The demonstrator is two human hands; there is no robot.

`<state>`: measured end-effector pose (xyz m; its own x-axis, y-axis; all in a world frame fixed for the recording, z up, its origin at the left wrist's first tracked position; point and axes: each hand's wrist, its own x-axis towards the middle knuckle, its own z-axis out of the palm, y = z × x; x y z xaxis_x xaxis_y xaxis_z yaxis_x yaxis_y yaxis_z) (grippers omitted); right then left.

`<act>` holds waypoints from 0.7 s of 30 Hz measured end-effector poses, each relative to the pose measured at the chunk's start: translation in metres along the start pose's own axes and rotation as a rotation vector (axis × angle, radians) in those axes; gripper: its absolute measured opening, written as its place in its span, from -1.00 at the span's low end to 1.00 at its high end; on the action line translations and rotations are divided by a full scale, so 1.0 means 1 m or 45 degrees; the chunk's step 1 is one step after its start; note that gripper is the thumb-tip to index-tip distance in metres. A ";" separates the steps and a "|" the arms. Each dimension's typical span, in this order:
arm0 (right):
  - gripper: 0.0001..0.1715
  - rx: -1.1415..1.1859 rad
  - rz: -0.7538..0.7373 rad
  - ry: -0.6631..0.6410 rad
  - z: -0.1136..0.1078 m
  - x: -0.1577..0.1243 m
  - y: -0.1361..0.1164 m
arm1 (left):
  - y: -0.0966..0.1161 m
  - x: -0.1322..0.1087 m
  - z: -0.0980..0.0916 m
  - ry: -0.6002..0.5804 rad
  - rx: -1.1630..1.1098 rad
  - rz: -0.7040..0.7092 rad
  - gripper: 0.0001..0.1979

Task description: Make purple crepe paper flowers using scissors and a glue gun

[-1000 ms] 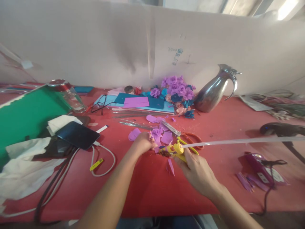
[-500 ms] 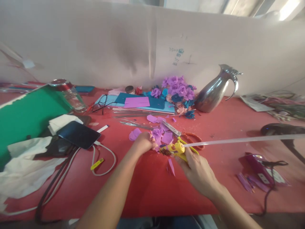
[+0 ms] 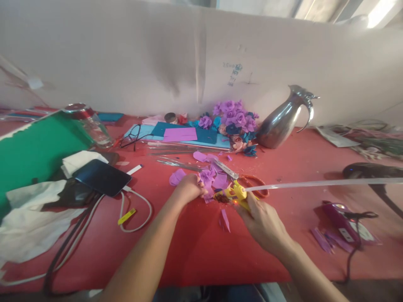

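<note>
My left hand [image 3: 190,188] is closed on a purple paper flower [image 3: 207,178], whose petals show past the fingertips. My right hand [image 3: 261,222] grips a yellow glue gun [image 3: 236,193], its darkened nozzle pointing left toward the flower, with a small gap between. A long translucent glue stick [image 3: 302,184] sticks out of the gun's back to the right. Scissors [image 3: 226,168] with orange handles lie just behind the gun. Loose purple petals [image 3: 177,177] lie around my left hand, and a folded purple scrap [image 3: 224,220] rests in front of the nozzle.
At the back sit finished paper flowers [image 3: 236,115], coloured paper sheets [image 3: 180,134], glasses [image 3: 134,136] and a metal jug [image 3: 283,119]. To the left are a phone [image 3: 103,177] with a white cable and a glass jar [image 3: 91,126]. A purple power strip [image 3: 341,220] lies at right.
The glue gun has shifted slightly right, away from the flower, and tilted a little in my right hand. My left hand stays almost in place with the flower.
</note>
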<state>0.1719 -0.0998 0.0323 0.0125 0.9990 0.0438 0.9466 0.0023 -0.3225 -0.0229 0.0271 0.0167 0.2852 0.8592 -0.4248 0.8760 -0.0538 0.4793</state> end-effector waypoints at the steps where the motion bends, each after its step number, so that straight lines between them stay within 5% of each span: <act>1: -0.74 0.012 -0.012 -0.002 0.000 0.000 0.001 | 0.000 0.001 0.000 -0.001 0.001 0.002 -0.89; 21: -0.71 0.122 0.041 -0.111 -0.001 0.005 0.001 | 0.005 -0.004 -0.002 0.013 -0.013 -0.035 -0.95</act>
<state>0.1730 -0.0951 0.0328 0.0107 0.9988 -0.0487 0.9111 -0.0298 -0.4111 -0.0203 0.0241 0.0226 0.2566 0.8656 -0.4299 0.8794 -0.0246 0.4754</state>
